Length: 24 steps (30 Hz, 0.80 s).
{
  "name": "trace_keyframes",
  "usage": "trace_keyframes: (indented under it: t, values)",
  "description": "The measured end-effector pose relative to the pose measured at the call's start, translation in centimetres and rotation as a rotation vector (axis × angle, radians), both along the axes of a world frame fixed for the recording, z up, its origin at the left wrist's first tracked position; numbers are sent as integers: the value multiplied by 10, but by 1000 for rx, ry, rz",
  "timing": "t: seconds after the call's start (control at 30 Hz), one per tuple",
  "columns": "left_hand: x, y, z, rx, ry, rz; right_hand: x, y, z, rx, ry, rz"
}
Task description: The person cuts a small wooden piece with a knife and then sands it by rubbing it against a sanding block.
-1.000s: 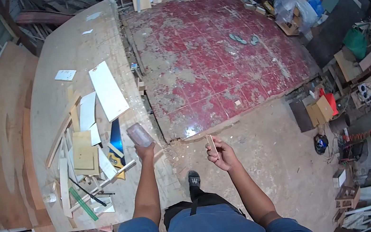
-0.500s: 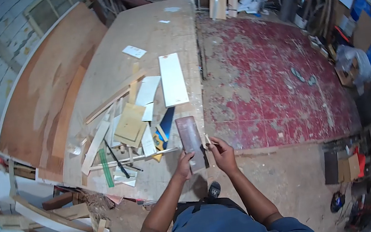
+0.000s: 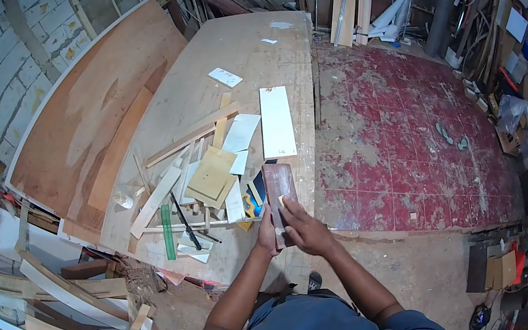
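Observation:
My left hand point(image 3: 265, 236) is closed around the left edge of a dark reddish-brown board point(image 3: 279, 180), held in front of my body by the bench. Over the board's lower part lies my right hand point(image 3: 308, 232), its fingers closed on a small pale stick point(image 3: 281, 201) that rests on the board's face; most of the stick is hidden by the fingers. Just beyond the board, a white board point(image 3: 276, 122) lies flat on the bench. A handsaw with a yellow-and-blue handle point(image 3: 249, 206) sits left of the held board, partly covered.
The plywood-topped bench point(image 3: 239, 46) carries a pile of scrap wood point(image 3: 211, 176), a green ruler point(image 3: 167, 232) and a dark rod point(image 3: 185, 221). A large plywood sheet point(image 3: 93, 115) leans at left. On the right is a red tiled floor point(image 3: 396, 138) with slippers point(image 3: 452, 137).
My right hand has moved left from beside the board onto its face, bringing the pale stick with it. The camera view has shifted, so the bench appears further right and lower.

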State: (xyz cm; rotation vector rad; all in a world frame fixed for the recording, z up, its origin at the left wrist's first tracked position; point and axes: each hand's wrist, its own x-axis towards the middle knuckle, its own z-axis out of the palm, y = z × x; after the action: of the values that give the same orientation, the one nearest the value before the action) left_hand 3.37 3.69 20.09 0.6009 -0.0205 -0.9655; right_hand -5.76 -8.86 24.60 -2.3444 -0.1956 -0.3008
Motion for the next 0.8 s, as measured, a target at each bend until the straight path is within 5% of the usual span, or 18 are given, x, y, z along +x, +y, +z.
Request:
trace_keyframes:
  t: [0.1, 0.23, 0.47, 0.8]
  values:
    - [7, 8, -9, -97, 5, -153, -7, -25, 35, 76, 55, 112]
    - [-4, 5, 30, 10, 7, -237, -11, -53, 57, -147, 9, 210]
    - [-17, 3, 47, 10, 30, -248, -16, -61, 44, -368, -111, 241]
    - [-17, 4, 30, 42, 37, -253, -10, -67, 40, -173, -194, 196]
